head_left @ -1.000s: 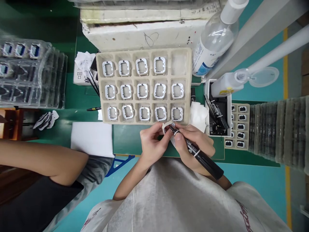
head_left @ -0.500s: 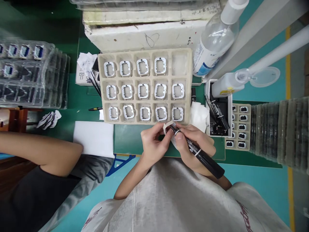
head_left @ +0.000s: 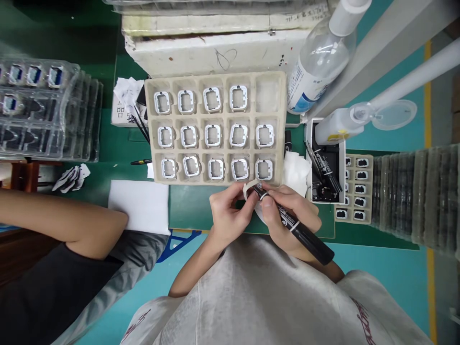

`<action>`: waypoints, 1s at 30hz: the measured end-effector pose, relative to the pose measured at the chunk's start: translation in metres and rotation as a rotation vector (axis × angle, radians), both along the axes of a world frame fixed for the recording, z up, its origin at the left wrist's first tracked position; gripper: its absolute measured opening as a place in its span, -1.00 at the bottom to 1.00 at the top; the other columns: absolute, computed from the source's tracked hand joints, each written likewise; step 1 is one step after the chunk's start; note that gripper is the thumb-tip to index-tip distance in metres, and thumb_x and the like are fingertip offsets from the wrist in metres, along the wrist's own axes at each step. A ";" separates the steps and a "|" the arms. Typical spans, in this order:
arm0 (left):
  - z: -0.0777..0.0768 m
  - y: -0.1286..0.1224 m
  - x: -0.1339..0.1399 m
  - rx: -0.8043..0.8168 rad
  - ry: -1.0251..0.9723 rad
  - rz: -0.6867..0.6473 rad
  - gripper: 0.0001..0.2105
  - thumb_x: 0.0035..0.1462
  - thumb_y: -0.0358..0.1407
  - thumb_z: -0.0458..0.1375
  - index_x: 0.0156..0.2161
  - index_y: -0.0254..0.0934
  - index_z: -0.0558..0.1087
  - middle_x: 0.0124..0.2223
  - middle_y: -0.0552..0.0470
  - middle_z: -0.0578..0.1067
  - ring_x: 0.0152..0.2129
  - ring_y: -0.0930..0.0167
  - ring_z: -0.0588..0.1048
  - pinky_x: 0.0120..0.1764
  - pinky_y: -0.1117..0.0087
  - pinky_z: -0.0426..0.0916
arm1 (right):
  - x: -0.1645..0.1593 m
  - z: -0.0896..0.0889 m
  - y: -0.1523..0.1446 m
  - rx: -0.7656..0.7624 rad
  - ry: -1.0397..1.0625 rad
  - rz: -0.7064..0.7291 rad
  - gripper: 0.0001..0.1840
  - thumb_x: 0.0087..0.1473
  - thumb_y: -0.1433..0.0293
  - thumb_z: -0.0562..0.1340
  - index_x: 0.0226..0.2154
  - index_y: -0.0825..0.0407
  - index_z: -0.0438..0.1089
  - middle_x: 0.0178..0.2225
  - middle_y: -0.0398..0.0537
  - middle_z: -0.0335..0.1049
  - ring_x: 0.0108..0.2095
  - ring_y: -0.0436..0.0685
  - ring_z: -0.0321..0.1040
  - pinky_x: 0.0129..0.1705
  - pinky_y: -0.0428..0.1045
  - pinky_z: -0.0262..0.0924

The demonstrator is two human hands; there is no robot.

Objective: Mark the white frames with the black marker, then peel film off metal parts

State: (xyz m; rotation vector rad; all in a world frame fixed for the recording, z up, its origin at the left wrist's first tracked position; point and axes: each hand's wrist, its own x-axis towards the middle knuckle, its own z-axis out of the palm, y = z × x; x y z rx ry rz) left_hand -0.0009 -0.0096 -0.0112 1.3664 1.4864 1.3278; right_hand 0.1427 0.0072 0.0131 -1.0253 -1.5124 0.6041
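Pinched in the fingers of my left hand is a small pale frame, tilted on edge and partly covered by my fingers. My right hand grips a black marker, its tip pointing into the frame; whether it touches the inner edge I cannot make out. Something white, perhaps tissue, shows below my right fingers. Just beyond my hands lies a beige compartment tray with several similar whitish square frames, such as one frame in the near right pocket. The far right pocket holds nothing.
To the right, a white box holds markers and a bottle, with a clear bottle behind it. Crumpled tissue lies beside the tray. Stacked clear trays stand at left. A co-worker's arm reaches near a white pad.
My hands, the frame and the marker hold almost the same pose. The co-worker's elbow at left has shifted slightly to the right.
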 end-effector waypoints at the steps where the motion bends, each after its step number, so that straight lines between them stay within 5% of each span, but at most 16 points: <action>1: -0.001 -0.001 0.000 -0.001 0.007 -0.003 -0.88 0.31 -0.28 0.36 -0.27 -0.25 0.61 -0.46 0.12 0.56 -0.57 0.50 0.45 -0.44 0.51 0.37 | 0.000 0.000 0.000 0.003 0.002 -0.001 -0.78 0.26 0.52 0.42 -0.09 -0.10 0.58 -0.22 -0.07 0.72 -0.17 0.24 0.74 -0.09 0.18 0.74; 15: 0.005 -0.002 -0.002 -0.015 0.099 -0.036 -0.88 0.33 -0.25 0.34 -0.25 -0.24 0.64 -0.46 0.12 0.54 -0.56 0.48 0.42 -0.42 0.45 0.37 | 0.001 0.005 0.000 0.042 -0.033 -0.008 -0.67 0.17 0.59 0.43 -0.06 -0.07 0.60 -0.22 -0.08 0.71 -0.21 0.22 0.74 -0.17 0.09 0.74; 30: 0.019 0.013 0.001 -0.262 -0.457 -0.003 -0.69 -0.04 -0.11 0.63 -0.34 -0.25 0.69 -0.44 0.03 0.66 -0.57 0.40 0.57 -0.46 0.44 0.52 | -0.001 0.013 -0.001 0.016 0.014 0.017 -0.70 0.21 0.57 0.41 -0.07 -0.10 0.59 -0.19 -0.08 0.74 -0.20 0.24 0.75 -0.16 0.12 0.75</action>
